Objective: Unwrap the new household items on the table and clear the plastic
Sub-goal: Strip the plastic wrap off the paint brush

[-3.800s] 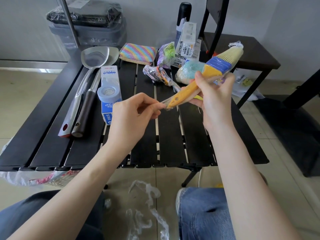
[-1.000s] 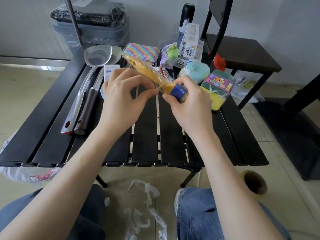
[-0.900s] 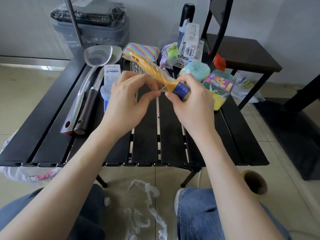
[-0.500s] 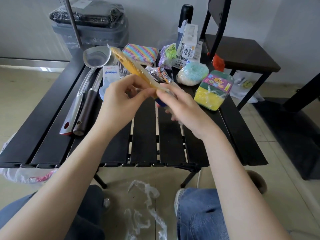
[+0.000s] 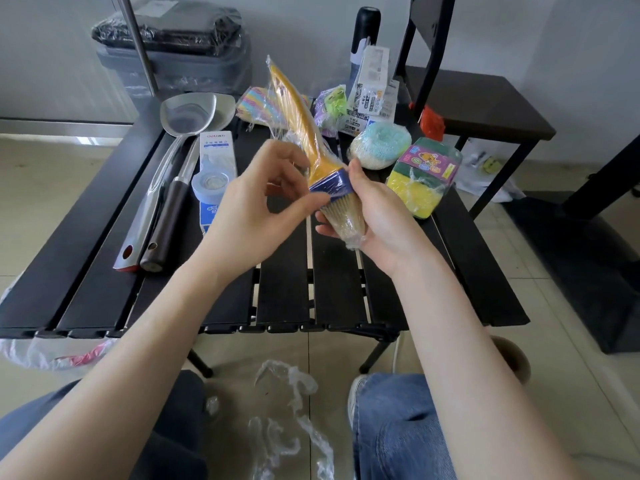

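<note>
A plastic-wrapped brush (image 5: 304, 126) with a yellow handle, blue band and pale bristles is held above the black slatted table (image 5: 287, 289). Its handle points up and away, its bristles toward me. My right hand (image 5: 377, 209) cups the bristle end, fingers curled around it. My left hand (image 5: 263, 202) pinches the wrap at the blue band with thumb and fingertips. Still in packaging on the table: a yellow-green sponge pack (image 5: 424, 174), a blue-white scrubber ball (image 5: 379, 143), a rainbow cloth (image 5: 256, 105), a green item in a bag (image 5: 330, 105).
Two metal spatulas (image 5: 166, 174) and a tape box (image 5: 216, 178) lie on the table's left. Cartons and a dark bottle (image 5: 365, 36) stand at the back. Discarded clear plastic (image 5: 287, 410) lies on the floor between my knees. A dark chair (image 5: 478, 98) stands to the right.
The brush was turned around: its bristles pointed up and right, and now they face me in my right hand with the handle tipped up. My left hand shifted to the blue band.
</note>
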{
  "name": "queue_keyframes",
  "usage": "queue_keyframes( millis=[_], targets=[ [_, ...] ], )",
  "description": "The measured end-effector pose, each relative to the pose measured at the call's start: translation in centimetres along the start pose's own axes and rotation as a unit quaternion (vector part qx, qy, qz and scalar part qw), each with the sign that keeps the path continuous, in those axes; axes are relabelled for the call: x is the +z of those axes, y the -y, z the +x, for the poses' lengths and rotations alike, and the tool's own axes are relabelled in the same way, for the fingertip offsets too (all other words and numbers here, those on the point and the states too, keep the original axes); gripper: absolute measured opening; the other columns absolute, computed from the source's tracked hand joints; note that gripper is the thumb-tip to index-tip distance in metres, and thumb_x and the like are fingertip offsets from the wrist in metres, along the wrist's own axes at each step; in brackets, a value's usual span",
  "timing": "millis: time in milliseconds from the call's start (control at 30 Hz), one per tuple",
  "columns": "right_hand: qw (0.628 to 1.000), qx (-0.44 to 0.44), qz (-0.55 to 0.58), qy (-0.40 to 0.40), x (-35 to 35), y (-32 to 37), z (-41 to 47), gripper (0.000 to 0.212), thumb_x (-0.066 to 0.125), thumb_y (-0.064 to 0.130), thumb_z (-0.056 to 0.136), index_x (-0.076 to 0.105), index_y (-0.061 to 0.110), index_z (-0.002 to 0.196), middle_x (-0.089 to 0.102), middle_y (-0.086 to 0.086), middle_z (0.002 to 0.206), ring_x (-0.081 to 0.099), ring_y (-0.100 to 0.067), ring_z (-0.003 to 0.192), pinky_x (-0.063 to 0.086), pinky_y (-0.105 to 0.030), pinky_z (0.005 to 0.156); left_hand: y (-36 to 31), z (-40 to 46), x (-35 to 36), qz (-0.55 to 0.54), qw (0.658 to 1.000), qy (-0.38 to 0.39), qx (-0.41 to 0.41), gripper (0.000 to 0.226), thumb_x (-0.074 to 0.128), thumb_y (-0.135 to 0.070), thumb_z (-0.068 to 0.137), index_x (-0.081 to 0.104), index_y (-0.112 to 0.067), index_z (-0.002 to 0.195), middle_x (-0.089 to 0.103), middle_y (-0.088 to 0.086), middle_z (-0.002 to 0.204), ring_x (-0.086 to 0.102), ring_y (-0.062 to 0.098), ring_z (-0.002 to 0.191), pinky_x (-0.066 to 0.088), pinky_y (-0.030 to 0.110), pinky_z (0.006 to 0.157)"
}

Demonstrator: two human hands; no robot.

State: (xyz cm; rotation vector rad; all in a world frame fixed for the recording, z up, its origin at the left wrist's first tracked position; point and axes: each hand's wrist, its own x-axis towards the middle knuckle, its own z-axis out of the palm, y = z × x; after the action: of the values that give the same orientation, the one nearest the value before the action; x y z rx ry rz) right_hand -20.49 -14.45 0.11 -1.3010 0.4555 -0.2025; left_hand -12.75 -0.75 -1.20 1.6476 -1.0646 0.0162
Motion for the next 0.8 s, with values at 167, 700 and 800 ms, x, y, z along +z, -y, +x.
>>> queue_keyframes(
  millis=[167, 700, 800],
  targets=[
    [1.0, 0.026, 0.015, -0.008, -0.1, -0.1, 0.2, 0.048, 0.031, 0.043, 0.103, 0.058, 0.008, 0.123, 0.067, -0.016, 0.102, 0.063, -0.024, 0.084, 0.054, -0.041, 0.078, 0.4, 0.1, 0.6, 0.113, 0.992, 0.004, 0.054, 0.003, 0.071, -0.012, 0.083, 0.07, -0.013, 0.086, 0.05, -0.004, 0.083, 0.047, 0.001, 0.07, 0.035, 0.008, 0.065],
    [0.989, 0.036, 0.145, -0.008, 0.6, -0.6, 0.7, 0.047, 0.027, 0.04, 0.105, 0.059, 0.008, 0.118, 0.072, -0.01, 0.092, 0.07, -0.018, 0.084, 0.059, -0.029, 0.072, 0.3, 0.1, 1.7, 0.004, 0.993, -0.073, -0.089, 0.03, 0.074, -0.021, 0.08, 0.044, -0.019, 0.082, 0.049, -0.007, 0.068, 0.048, 0.011, 0.057, 0.043, 0.024, 0.056],
    [0.989, 0.027, 0.145, -0.026, 0.7, -0.5, 0.8, 0.05, 0.026, 0.04, 0.105, 0.055, 0.008, 0.129, 0.07, -0.014, 0.104, 0.068, -0.022, 0.093, 0.057, -0.034, 0.08, 0.2, 0.1, 1.9, -0.024, 0.996, -0.018, -0.088, 0.036, 0.065, 0.002, 0.078, 0.041, -0.023, 0.087, 0.047, -0.008, 0.077, 0.048, 0.005, 0.064, 0.046, 0.02, 0.06]
  ],
)
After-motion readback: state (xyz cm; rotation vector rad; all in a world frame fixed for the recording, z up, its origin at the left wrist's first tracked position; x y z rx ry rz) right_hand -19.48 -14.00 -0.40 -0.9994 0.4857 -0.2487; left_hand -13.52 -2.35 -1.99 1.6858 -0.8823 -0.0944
